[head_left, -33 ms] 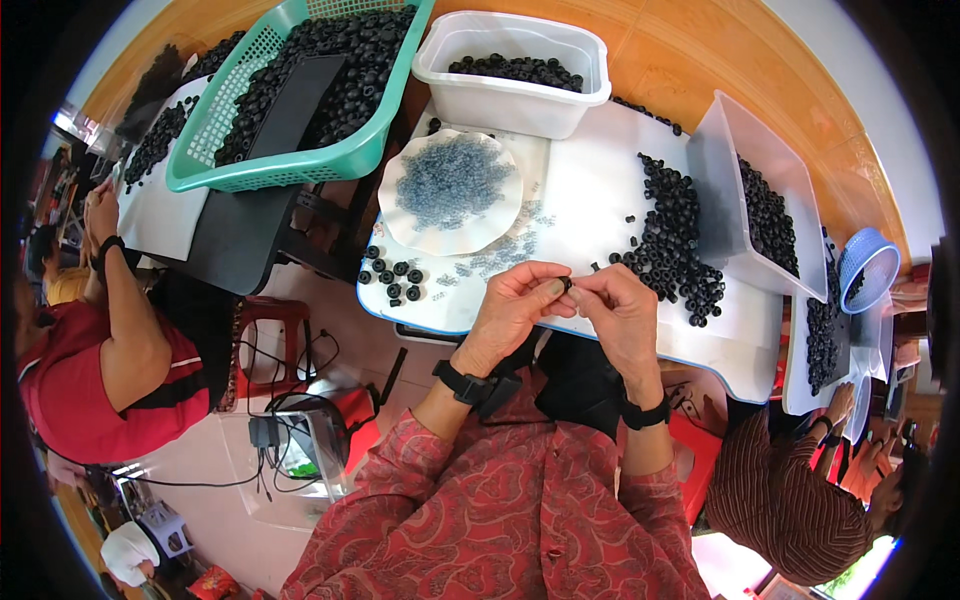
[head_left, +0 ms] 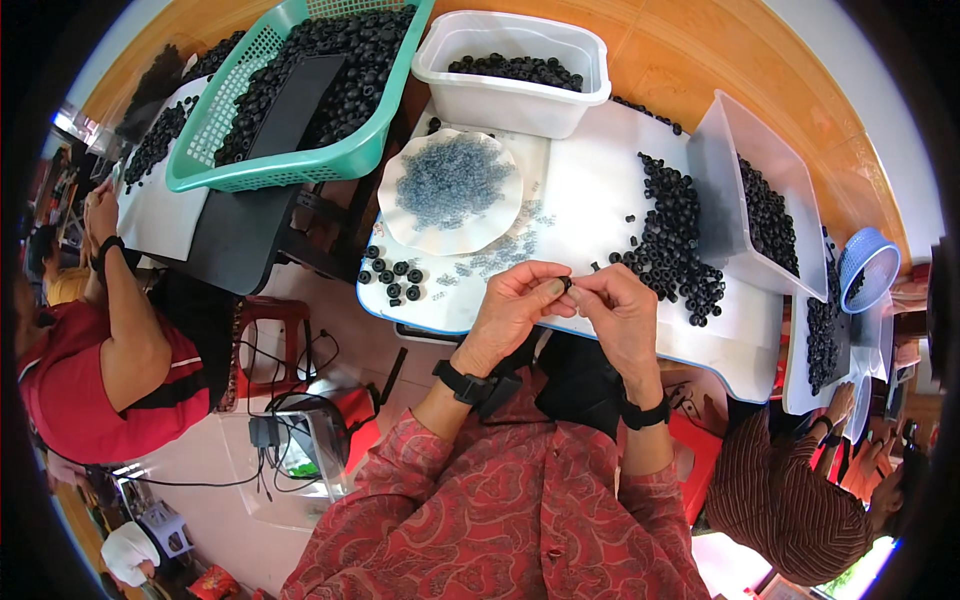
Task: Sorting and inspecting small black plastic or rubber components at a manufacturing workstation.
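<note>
Over the near edge of the white tabletop point(head_left: 590, 190), my left hand point(head_left: 515, 308) and my right hand point(head_left: 622, 315) meet fingertip to fingertip. Between them they pinch a small round black part point(head_left: 566, 284), mostly covered by the fingers. To the left of my hands lies a small group of thick black rings point(head_left: 397, 270). A wavy-edged white plate point(head_left: 400, 226) holds a heap of tiny grey-blue pieces point(head_left: 452, 183), too small to make out; more are scattered on the table beside it. Right of my hands is a loose pile of small black parts point(head_left: 672, 235).
A white tub point(head_left: 510, 112) and a clear bin point(head_left: 722, 190), each holding black parts, stand on the table. At the back left is a green basket point(head_left: 290, 172) full of larger black parts. People point(head_left: 110, 350) sit on both sides. Cables point(head_left: 265, 450) hang at lower left.
</note>
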Demonstrator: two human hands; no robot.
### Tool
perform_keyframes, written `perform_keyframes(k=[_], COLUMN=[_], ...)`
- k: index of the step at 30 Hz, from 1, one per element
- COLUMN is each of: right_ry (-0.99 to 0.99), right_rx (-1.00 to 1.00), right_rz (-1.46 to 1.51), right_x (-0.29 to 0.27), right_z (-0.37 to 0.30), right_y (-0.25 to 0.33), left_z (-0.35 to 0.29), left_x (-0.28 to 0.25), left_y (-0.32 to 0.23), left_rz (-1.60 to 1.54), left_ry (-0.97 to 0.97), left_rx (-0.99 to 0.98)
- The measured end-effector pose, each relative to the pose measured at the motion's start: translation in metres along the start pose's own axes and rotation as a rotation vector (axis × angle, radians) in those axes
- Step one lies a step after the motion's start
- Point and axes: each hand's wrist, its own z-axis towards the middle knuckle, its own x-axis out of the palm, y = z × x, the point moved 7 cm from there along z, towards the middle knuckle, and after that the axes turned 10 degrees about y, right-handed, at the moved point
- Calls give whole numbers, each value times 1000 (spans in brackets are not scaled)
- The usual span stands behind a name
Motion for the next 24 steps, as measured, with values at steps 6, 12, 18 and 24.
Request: perform_keyframes(k=[6,12,18,24], right_ry=[14,207,159,34], right_rx=[31,317,336,270], right_rz=[102,400,596,611], right_x=[1,2,11,17], right_z=[1,4,-5,-15], right_y=[-10,-22,-32,-30], left_z=[0,-2,-2,-2], left_x=[0,0,1,4], left_y=[1,2,-2,-3], left_rz=[21,38,-24,-39], left_ry=[16,108,93,105], left_rx=[-8,-54,-53,-67])
